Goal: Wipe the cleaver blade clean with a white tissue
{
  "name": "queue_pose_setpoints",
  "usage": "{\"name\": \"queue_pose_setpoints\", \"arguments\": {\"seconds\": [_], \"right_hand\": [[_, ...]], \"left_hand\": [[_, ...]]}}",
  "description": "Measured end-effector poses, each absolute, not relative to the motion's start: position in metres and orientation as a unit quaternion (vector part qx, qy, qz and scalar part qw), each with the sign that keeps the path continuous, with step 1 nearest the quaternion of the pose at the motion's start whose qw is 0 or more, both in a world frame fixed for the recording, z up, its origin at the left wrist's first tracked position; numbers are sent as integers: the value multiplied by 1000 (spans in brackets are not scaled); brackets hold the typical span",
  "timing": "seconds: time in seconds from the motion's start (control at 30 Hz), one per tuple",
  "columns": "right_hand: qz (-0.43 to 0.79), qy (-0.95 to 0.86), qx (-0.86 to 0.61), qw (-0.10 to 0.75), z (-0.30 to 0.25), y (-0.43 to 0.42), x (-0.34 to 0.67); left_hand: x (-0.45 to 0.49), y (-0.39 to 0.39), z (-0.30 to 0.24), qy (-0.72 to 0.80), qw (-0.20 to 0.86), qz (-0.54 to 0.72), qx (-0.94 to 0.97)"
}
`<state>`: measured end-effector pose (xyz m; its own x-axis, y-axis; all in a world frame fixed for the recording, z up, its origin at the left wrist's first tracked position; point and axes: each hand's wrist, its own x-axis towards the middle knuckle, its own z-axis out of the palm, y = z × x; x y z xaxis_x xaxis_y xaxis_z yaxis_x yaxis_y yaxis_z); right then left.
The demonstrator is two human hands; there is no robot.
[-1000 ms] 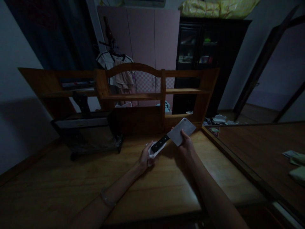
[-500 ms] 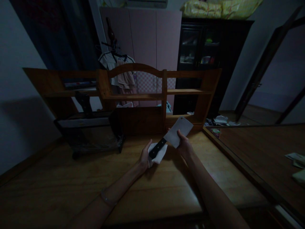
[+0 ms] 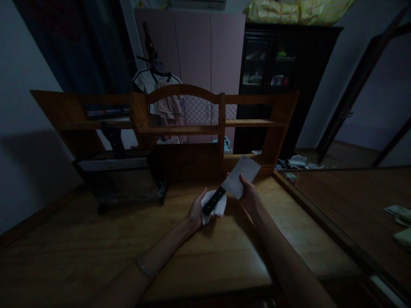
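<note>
A cleaver (image 3: 242, 176) with a broad pale blade and a black riveted handle (image 3: 214, 201) is held slantwise above the wooden desk. My right hand (image 3: 249, 193) grips the blade, thumb on its upper face and the other fingers mostly hidden underneath. Around and beneath the handle, my left hand (image 3: 195, 211) holds a white cloth (image 3: 220, 208), its thumb pointing up along the handle's side. The cloth lies between the palm and the handle; most of the left fingers are hidden below it.
On the desk (image 3: 180, 273) at left stands a dark knife block (image 3: 128, 182) with a black-handled knife (image 3: 113, 137) upright in it. A wooden shelf rack (image 3: 183, 131) runs along the back edge. Pale papers or cloths (image 3: 401, 216) lie to the far right.
My left hand and the white cloth have shifted slightly along the handle, and the cloth's folds have changed. My right hand and the blade have hardly moved.
</note>
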<state>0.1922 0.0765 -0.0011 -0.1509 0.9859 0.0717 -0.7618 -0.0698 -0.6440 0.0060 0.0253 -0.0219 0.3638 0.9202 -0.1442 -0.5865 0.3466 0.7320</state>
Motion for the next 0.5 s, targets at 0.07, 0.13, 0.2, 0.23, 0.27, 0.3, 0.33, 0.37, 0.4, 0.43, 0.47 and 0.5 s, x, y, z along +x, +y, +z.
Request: {"name": "queue_pose_setpoints", "arguments": {"seconds": [0.07,0.13,0.2,0.23,0.27,0.3,0.33,0.37,0.4,0.43,0.47,0.5], "right_hand": [[699,-281,-196,627,0,78,196],[696,-279,-199,632,1,80,198],[694,-281,-200,632,1,80,197],[695,-284,-200,629,1,80,196],[696,-288,-199,628,0,79,195],[695,-292,-197,627,0,77,193],[695,-297,-196,625,0,76,191],[694,-303,-195,623,-1,74,189],[693,-309,-194,622,-1,72,187],[692,-315,-194,620,-1,71,185],[691,-320,-195,618,-1,69,184],[689,-324,-196,618,-1,69,183]], "left_hand": [[6,25,-22,285,762,502,296],[7,25,-22,286,760,504,294],[7,26,-23,286,761,500,298],[7,26,-24,287,760,499,301],[6,26,-25,289,759,499,303],[6,26,-25,293,757,499,302],[5,26,-25,298,757,499,299],[4,26,-25,302,757,498,295],[3,26,-25,306,758,496,291],[2,26,-25,309,759,494,289],[2,26,-25,311,760,491,290],[1,26,-25,312,760,490,292]]}}
